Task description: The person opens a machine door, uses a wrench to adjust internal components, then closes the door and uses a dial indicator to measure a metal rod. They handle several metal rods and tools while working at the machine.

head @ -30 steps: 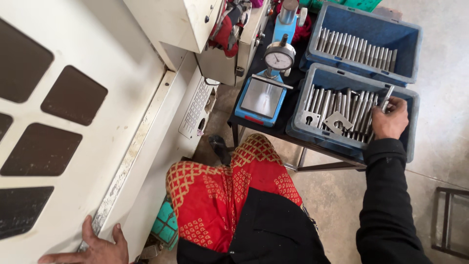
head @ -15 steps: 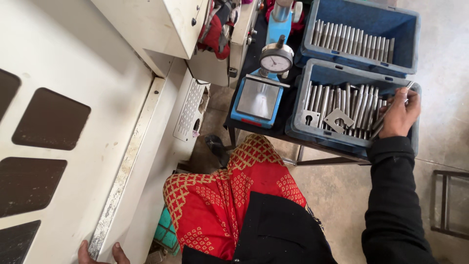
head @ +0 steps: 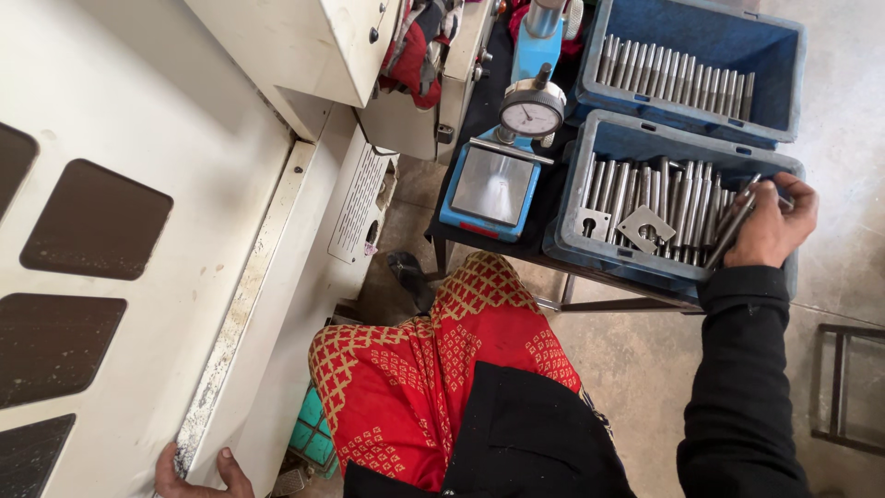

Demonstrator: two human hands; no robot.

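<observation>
1. R hand [head: 770,226]: fingers [head: 800,195] curled narrow round a small bunch of metal rods [head: 735,226]; rods slant from palm down-left, tips over the near blue bin [head: 590,254].
2. Held rods sit at the right end of that bin, just above the loose rods [head: 659,198] standing in a row inside; touching them or not – can't tell.
3. Two flat metal gauge plates [head: 645,226] lie in the same bin, left of the hand.
4. Far blue bin [head: 784,55] behind it, another row of rods [head: 678,78] inside.
5. Both bins on the right part of a dark worktop [head: 466,120]; dial gauge stand [head: 516,152] w/ blue base at its left edge.
6. L hand [head: 198,470]: fingers flat, gripping nothing, pressed on the lower edge of a white machine door [head: 166,111], well apart from the bins.
7. Red patterned cloth [head: 424,369] over the lap, between the hands.
</observation>
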